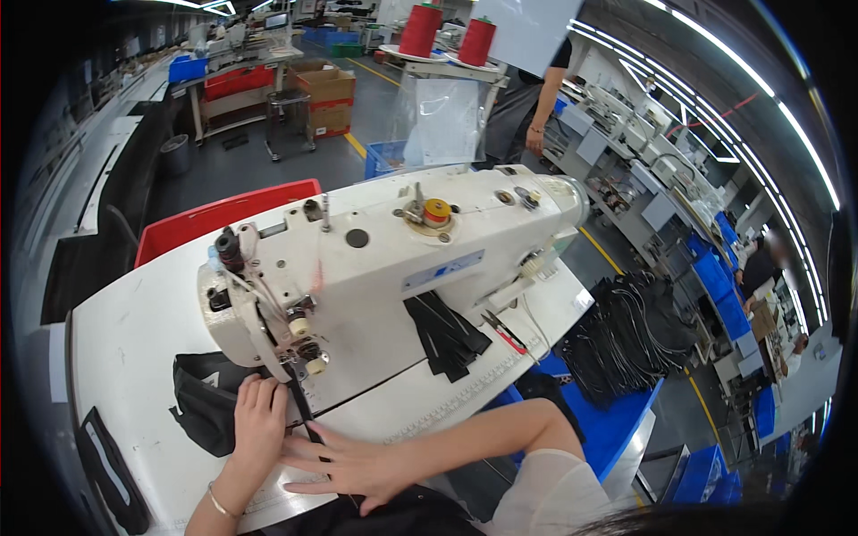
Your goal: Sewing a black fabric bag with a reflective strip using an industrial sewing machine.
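Observation:
A white sewing machine (357, 259) stands on a white table in front of me. My left hand (259, 420) has its fingers bent and close together, pressing a black fabric piece (207, 406) beside the presser foot. From the needle area a narrow black strip (302, 402) runs toward me. My right hand (357, 464) lies across this strip with its fingers spread, just right of my left hand. Part of the strip is hidden beneath it. Where the needle meets the cloth is covered by the machine head and my fingers.
Black fabric pieces (447, 339) and red-handled thread snips (505, 332) lie right of the machine arm. Another black piece (112, 469) is at the table's left. A red bin (228, 214) stands behind; stacked black pieces (626, 330) lie right. A person's arm (545, 103) shows beyond.

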`<state>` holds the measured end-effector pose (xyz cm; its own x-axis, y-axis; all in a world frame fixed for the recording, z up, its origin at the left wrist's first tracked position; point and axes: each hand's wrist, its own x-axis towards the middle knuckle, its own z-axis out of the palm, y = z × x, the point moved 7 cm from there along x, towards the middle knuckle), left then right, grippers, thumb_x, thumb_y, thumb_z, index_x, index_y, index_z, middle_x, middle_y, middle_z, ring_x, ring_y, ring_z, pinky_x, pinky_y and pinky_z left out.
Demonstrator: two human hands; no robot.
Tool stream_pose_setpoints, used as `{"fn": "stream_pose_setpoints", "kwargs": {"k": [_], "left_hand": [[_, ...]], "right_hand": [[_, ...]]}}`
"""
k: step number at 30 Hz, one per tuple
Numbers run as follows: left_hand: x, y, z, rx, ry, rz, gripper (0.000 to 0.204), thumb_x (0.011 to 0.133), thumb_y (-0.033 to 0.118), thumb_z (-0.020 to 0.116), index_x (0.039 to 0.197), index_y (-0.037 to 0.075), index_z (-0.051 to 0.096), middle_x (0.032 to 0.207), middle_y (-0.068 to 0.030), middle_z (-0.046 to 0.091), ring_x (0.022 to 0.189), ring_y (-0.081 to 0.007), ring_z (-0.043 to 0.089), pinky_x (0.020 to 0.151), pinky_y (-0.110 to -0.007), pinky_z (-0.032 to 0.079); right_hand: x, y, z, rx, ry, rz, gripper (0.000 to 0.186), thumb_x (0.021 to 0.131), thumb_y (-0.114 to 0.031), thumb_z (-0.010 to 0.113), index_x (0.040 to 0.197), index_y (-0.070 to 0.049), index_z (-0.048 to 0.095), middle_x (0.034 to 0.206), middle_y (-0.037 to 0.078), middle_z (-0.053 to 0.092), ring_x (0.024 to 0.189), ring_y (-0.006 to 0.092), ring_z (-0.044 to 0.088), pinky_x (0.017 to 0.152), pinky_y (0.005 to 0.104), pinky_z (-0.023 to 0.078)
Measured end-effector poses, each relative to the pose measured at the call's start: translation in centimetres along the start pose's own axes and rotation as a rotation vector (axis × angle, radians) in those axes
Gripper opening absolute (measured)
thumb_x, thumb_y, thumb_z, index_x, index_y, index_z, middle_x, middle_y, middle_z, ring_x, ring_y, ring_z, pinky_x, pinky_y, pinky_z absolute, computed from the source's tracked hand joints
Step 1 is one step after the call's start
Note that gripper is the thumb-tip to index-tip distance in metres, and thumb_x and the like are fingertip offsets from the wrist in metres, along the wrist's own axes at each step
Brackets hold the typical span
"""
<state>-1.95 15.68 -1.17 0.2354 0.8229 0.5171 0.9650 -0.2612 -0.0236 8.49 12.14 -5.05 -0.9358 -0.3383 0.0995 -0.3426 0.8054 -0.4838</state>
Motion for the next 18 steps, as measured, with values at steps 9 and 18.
{"fn": "stream_pose_setpoints", "kwargs": {"k": [9, 18], "left_hand": [[-1.5, -4.7, 2.3, -0.539, 0.029, -0.381, 0.028, 0.079, 0.016, 0.069, 0.099, 0.002, 0.055, 0.090, -0.0136, 0.057, 0.084, -0.0328, 0.055, 0.074, -0.039, 0.046], [-1.4, -4.2, 2.6, -0.293, -0.012, -0.273, 0.043, 0.051, -0.007, 0.063, 0.093, 0.001, 0.064, 0.097, -0.0115, 0.057, 0.092, -0.0317, 0.057, 0.074, -0.037, 0.052]], "right_hand": [[-1.7, 4.1, -3.1, -0.170, 0.248, 0.137, 0.074, 0.065, -0.028, 0.073, 0.127, 0.001, 0.046, 0.131, 0.017, 0.045, 0.126, 0.0330, 0.040, 0.105, 0.0473, 0.032], [-0.9, 9.6, -4.9, -0.450, 0.449, 0.247, 0.046, 0.076, -0.021, 0.066, 0.114, 0.003, 0.057, 0.102, 0.013, 0.061, 0.095, 0.0265, 0.059, 0.080, 0.0383, 0.049]]}}
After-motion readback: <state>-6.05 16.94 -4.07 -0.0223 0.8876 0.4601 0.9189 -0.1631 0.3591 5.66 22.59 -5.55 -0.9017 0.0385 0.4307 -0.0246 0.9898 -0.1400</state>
